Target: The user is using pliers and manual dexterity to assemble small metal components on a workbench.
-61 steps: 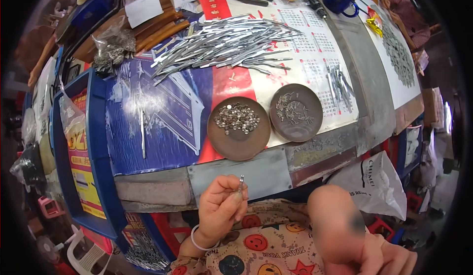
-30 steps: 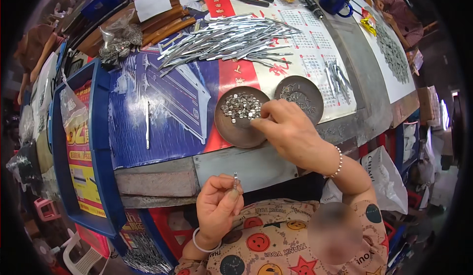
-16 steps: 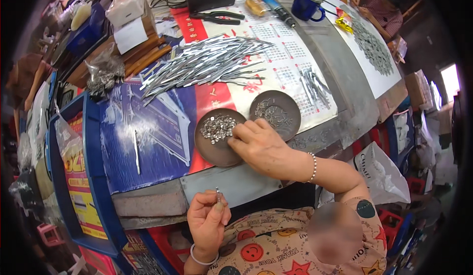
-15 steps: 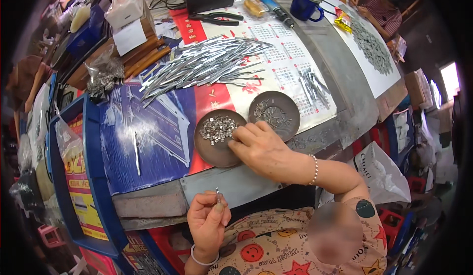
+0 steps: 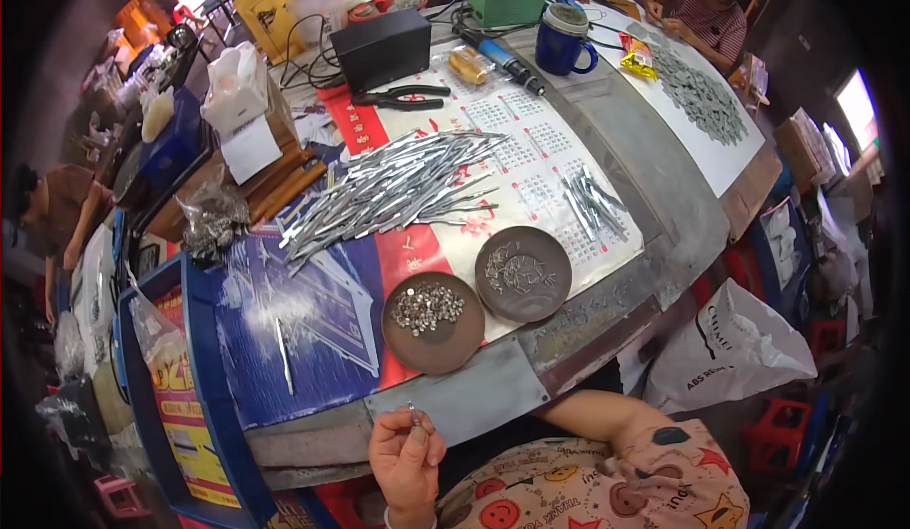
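Observation:
Near the lower middle, my left hand [image 5: 406, 461] is closed in a pinch, thumb against fingers, on a small silvery metal piece [image 5: 414, 416] whose tip sticks up. My right forearm [image 5: 590, 413] reaches under the table edge, and the right hand itself is hidden. Just beyond the left hand stands a brown round dish [image 5: 436, 356] with a heap of small shiny metal bits [image 5: 427, 307]. Against it on the right, a second brown dish [image 5: 548, 294] holds thin small metal pins [image 5: 517, 270].
Long silvery metal strips [image 5: 389, 188] lie piled on calendar paper, with shorter strips [image 5: 592, 202] to the right. Pliers [image 5: 403, 100], a blue electric screwdriver [image 5: 502, 60] and a blue mug [image 5: 561, 44] stand farther back. A blue crate [image 5: 223, 406] is at left; co-workers sit at far right and left.
My right hand has left the dishes and drawn back below the table edge. My left hand still pinches the small piece. The whole view has shifted, showing more of the far table.

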The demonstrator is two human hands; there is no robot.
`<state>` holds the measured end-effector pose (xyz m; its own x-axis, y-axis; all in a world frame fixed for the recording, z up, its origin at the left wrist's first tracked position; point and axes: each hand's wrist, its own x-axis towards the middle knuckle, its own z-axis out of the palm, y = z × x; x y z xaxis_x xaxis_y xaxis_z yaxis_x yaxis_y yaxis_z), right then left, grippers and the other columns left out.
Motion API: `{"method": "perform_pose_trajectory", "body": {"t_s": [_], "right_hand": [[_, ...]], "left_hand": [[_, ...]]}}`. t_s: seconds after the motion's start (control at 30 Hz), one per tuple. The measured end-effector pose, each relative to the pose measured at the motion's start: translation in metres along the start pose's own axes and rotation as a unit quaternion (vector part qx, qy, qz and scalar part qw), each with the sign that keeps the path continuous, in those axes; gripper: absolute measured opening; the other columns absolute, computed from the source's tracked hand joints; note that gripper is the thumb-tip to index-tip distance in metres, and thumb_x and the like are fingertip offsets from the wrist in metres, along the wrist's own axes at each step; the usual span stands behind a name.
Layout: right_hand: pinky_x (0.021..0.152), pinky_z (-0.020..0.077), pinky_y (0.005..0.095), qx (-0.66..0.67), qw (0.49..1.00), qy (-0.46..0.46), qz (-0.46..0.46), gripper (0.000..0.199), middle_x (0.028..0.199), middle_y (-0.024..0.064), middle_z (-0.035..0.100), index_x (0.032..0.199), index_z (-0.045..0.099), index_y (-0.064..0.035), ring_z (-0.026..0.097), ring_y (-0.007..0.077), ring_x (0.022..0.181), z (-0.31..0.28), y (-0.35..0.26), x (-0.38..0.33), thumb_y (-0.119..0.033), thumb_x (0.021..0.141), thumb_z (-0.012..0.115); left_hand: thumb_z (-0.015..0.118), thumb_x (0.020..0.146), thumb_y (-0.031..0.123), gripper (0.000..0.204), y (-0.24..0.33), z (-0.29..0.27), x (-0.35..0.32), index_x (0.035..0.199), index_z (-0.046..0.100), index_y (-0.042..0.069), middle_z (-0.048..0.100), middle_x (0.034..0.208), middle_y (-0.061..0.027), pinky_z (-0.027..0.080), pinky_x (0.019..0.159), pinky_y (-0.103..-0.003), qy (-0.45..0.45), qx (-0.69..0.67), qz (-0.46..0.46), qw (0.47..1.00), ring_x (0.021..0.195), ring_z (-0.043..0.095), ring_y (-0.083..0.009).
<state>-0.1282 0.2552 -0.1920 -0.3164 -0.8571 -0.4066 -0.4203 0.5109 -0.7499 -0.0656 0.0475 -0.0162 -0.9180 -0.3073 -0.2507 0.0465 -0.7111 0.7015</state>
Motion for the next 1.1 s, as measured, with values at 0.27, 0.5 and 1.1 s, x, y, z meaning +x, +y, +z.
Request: {"method": "perform_pose_trajectory", "body": {"t_s": [0.27, 0.5, 1.1], "right_hand": [[0.079, 0.0489, 0.0409, 0.017, 0.995, 0.068, -0.072, 0.028, 0.099, 0.0194, 0.063, 0.103, 0.057, -0.0013, 0.061, 0.0350, 0.087, -0.004, 0.018, 0.065, -0.024, 0.089, 0.050], [0.079, 0.0489, 0.0409, 0.032, 0.990, 0.093, -0.100, 0.028, 0.099, 0.0193, 0.063, 0.104, 0.057, -0.0014, 0.061, 0.0349, 0.087, -0.004, 0.039, 0.078, -0.024, 0.089, 0.050], [0.079, 0.0486, 0.0409, 0.050, 0.976, 0.164, -0.132, 0.029, 0.099, 0.0188, 0.063, 0.105, 0.057, -0.0017, 0.061, 0.0348, 0.087, 0.000, 0.063, 0.052, -0.025, 0.089, 0.050]], "left_hand": [[0.052, 0.090, -0.003, 0.014, 0.023, 0.011, 0.001, 0.102, 0.054, 0.004, 0.057, 0.095, -0.0086, 0.040, 0.052, -0.019, 0.003, -0.002, 0.001, 1.000, 0.064, 0.049, -0.0086], [0.050, 0.089, -0.006, 0.017, 0.020, 0.005, 0.007, 0.101, 0.054, 0.005, 0.056, 0.093, -0.0077, 0.037, 0.049, -0.018, 0.038, 0.003, -0.026, 0.999, 0.056, 0.043, -0.0074], [0.052, 0.091, -0.002, 0.012, 0.018, 0.016, 0.013, 0.100, 0.053, 0.006, 0.057, 0.094, -0.0058, 0.037, 0.049, -0.019, 0.012, 0.005, -0.046, 0.999, 0.059, 0.044, -0.0073]]}}
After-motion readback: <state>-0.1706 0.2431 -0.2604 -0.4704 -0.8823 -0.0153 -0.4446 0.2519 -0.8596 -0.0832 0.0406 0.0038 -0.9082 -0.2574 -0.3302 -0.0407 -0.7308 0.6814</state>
